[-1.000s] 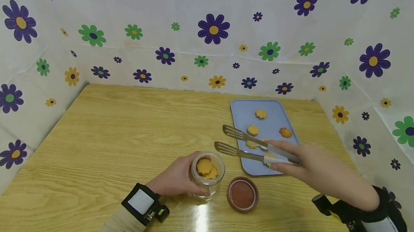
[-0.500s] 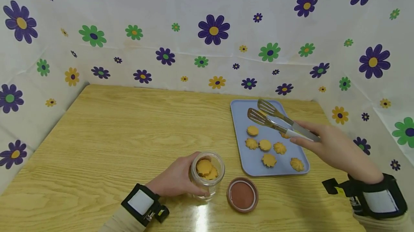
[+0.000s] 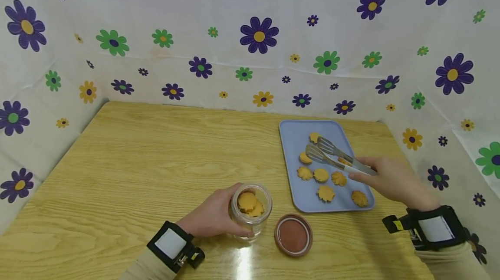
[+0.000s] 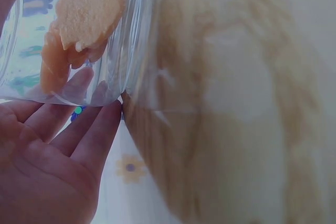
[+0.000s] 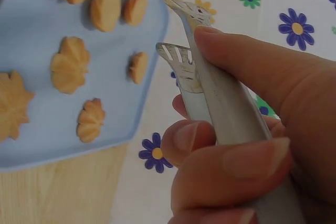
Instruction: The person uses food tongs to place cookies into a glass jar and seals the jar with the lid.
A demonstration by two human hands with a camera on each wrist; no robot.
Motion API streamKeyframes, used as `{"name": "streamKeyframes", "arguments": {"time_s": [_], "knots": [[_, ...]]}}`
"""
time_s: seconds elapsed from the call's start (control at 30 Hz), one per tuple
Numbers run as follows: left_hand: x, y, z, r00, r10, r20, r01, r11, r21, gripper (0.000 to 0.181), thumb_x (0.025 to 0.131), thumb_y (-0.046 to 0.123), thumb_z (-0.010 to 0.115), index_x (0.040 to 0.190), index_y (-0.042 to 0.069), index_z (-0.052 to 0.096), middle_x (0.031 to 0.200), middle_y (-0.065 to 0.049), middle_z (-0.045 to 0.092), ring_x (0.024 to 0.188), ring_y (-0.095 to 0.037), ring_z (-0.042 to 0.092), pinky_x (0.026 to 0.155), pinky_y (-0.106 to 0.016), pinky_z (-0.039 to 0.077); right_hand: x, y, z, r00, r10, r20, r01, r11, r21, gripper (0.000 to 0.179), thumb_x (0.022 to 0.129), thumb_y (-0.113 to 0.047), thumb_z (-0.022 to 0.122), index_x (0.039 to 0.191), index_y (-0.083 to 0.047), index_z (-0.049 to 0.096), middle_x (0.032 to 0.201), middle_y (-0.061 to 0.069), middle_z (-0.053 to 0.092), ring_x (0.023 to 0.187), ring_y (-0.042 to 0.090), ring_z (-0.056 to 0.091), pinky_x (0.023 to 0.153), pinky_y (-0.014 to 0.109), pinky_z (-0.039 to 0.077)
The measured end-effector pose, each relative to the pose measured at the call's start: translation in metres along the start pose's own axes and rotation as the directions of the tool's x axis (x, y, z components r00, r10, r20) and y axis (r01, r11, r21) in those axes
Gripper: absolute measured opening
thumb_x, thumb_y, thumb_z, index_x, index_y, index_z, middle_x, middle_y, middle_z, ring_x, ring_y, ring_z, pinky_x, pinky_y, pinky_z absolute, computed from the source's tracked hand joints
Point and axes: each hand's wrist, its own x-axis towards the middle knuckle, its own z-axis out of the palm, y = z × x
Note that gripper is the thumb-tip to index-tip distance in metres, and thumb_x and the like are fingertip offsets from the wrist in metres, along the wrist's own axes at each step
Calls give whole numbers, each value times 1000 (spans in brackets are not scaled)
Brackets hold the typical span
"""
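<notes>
On the left, the left hand (image 3: 214, 212) grips the upright glass jar (image 3: 257, 227), its thumb round the near side. At least 2 stacked cookies (image 3: 247, 201) show inside; the mouth is uncovered. Just right of the jar, the brown lid (image 3: 294, 235) lies on the table (image 3: 156, 154).

Further right is the blue tray (image 3: 294, 134), with 8 cookies visible on it. The far cookie (image 3: 314, 136) appears just beside the tips of the tongs (image 3: 351, 158); contact cannot be told. Another, the half-covered cookie (image 3: 343, 161), shows between the 2 arms in the head view, though their height above it is unclear. The tongs' long axis runs leftward and away from the right hand (image 3: 390, 180), which holds them in curled fingers and thumb, slotted ends spread apart.

So the tray's cookies lie mostly left of the right hand, clearly the nearer; the left hand and jar sit well apart from the tongs' tips.
</notes>
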Motion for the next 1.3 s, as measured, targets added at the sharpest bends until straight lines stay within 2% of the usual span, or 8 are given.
{"name": "streamKeyframes", "arguments": {"time_s": [0.27, 0.43, 0.57, 0.67, 0.8, 1.07, 1.23, 1.3], "knots": [[1, 1, -1, 1000, 0, 2, 0, 1000, 0, 90, 63, 41, 95, 142, 20, 57, 123, 13, 67, 115, -9, 62, 103, -44, 51, 7, -1, 12, 994, 41, 105, -42, 999, 10, 86, 92, -61, 61, 141, 10, 57, 123, 31, 69, 77, 19, 62, 62, 36, 49], [0, 0, 0, 1000, 1, 3, -1, 1000, -2, 91, 63, 42, 95, 142, 20, 56, 123, 13, 67, 115, -9, 62, 103, -43, 51, 8, -4, 15, 990, 54, 134, -62, 997, 49, 83, 93, -55, 64, 143, 11, 54, 123, 34, 67, 59, 14, 52, 49, 32, 34], [0, -1, 0, 1000, 1, 4, -1, 1000, -3, 91, 63, 43, 94, 143, 20, 56, 124, 13, 67, 116, -9, 62, 103, -44, 51, 9, -4, 17, 988, 61, 143, -71, 995, 68, 79, 95, -48, 65, 144, 12, 53, 113, 27, 69, 56, 13, 48, 49, 30, 35], [0, 0, 0, 1000, 1, 3, -1, 1000, 0, 90, 63, 42, 95, 142, 20, 57, 123, 13, 67, 115, -9, 62, 103, -44, 51, 10, -4, 18, 987, 54, 151, -64, 996, 66, 76, 96, -46, 65, 142, 14, 54, 105, 20, 70, 60, 14, 52, 51, 30, 38], [0, 0, 0, 1000, 0, 1, 0, 1000, 1, 90, 63, 41, 95, 142, 20, 57, 123, 13, 67, 115, -9, 62, 103, -44, 51, 10, -3, 20, 988, 45, 149, -53, 997, 52, 74, 96, -45, 65, 140, 14, 55, 105, 20, 70, 62, 15, 52, 52, 31, 40], [0, 2, 0, 1000, -2, 11, 2, 1000, -3, 89, 64, 40, 94, 142, 21, 57, 124, 13, 66, 115, -9, 62, 102, -43, 52, 6, -2, 18, 988, 58, 142, -71, 993, 93, 78, 98, -48, 61, 146, 13, 50, 79, 8, 58, 50, 11, 36, 47, 28, 35], [0, 1, -1, 1000, 5, 14, -5, 1000, -8, 89, 65, 43, 94, 143, 22, 56, 125, 14, 65, 114, -9, 62, 100, -42, 53, 4, -4, 11, 996, 19, 89, -29, 993, 112, 73, 100, -46, 58, 146, 11, 52, 87, 13, 67, 50, 10, 38, 46, 27, 35], [0, 1, -1, 1000, 10, 14, -10, 1000, -12, 89, 65, 43, 93, 144, 22, 56, 125, 14, 65, 114, -9, 62, 100, -42, 53, 3, -6, 7, 998, 0, 59, -6, 995, 97, 72, 100, -46, 58, 145, 11, 53, 103, 22, 71, 55, 13, 46, 49, 29, 37]]}}
